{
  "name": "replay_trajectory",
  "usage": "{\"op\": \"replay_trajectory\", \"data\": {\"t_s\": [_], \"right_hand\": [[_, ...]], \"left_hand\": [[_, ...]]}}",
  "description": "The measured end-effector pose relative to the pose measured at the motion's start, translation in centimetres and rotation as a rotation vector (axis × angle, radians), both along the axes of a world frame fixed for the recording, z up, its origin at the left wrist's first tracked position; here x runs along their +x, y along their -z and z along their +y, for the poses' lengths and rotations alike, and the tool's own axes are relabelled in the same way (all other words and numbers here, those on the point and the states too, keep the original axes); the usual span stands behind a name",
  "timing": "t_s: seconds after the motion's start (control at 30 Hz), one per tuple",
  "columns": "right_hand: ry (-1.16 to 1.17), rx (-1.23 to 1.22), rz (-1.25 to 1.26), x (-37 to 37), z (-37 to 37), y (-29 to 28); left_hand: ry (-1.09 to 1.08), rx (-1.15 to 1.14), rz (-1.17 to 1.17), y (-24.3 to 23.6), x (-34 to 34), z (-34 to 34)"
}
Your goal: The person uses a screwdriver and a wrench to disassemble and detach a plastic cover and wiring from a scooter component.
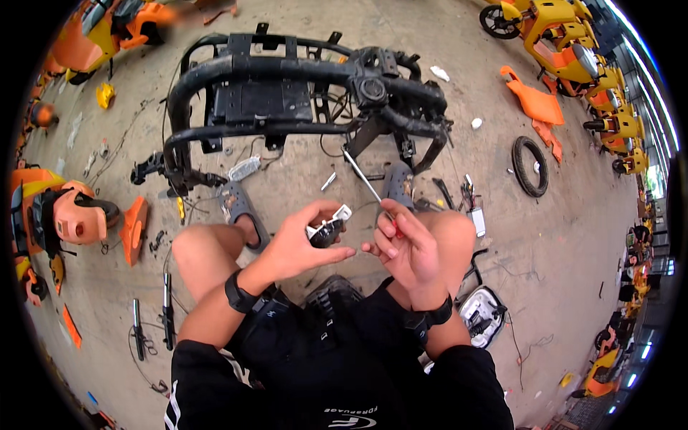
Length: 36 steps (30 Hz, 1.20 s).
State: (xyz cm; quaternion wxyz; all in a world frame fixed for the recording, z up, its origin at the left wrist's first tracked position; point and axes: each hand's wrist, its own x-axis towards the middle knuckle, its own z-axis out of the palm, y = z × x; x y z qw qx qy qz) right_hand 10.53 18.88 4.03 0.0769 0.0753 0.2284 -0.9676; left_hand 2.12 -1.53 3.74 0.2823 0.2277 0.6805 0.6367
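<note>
My left hand (290, 244) is closed round a small black part with white plastic edges (327, 232); its exact kind does not show. In my right hand (414, 252) is a screwdriver, its long metal shaft (362, 175) slanting up and to the left, away from the part. Some red of its handle shows between the fingers. The two hands are apart, above the floor between my knees. Beyond them stands a bare black scooter frame (265, 69), and the screwdriver's tip appears just in front of it.
A clear lamp unit (244, 168) and loose fittings lie near my feet. To the right are a black tyre (529, 167), an orange body panel (534, 100) and a white-rimmed housing (482, 315). Two shock absorbers (168, 308) lie left. Yellow scooters (548, 32) line the far right.
</note>
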Motion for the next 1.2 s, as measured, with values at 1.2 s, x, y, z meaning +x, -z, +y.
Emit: {"op": "replay_trajectory", "data": {"t_s": [1.2], "right_hand": [[-0.082,0.036,0.021,0.04,-0.22,-0.16]], "left_hand": [[0.019,0.041,-0.094,-1.02,-0.73,-0.65]]}}
